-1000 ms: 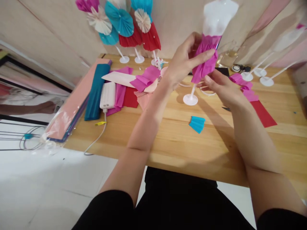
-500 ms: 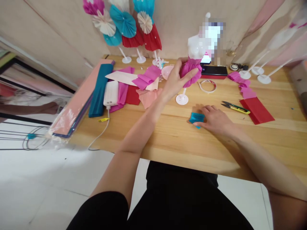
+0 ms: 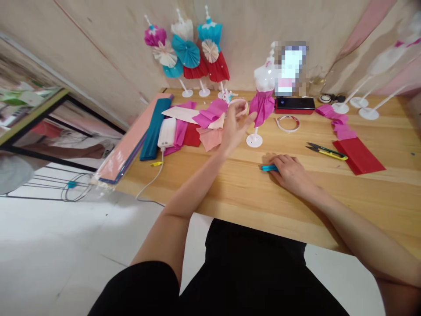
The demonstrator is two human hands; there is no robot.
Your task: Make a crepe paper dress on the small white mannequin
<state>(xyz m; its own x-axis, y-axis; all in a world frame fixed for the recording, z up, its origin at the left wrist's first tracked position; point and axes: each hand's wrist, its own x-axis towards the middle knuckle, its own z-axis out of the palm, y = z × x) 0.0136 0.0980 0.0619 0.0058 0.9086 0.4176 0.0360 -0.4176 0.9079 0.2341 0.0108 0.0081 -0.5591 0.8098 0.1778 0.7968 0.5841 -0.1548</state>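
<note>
Noted on the wooden table point(image 3: 230, 206): folded blue paper point(image 3: 269, 168) pinned under the right hand point(image 3: 291, 172), palm down, and the left hand point(image 3: 234, 127) raised open, fingers spread, beside the pink-skirted mannequin point(image 3: 262, 109) toward the far edge.

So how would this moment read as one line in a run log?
Left hand: raised, fingers spread, beside pink-skirted mannequin | Right hand: lying on blue crepe paper

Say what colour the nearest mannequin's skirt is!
The skirt is bright pink; the head view shows it best.
</note>
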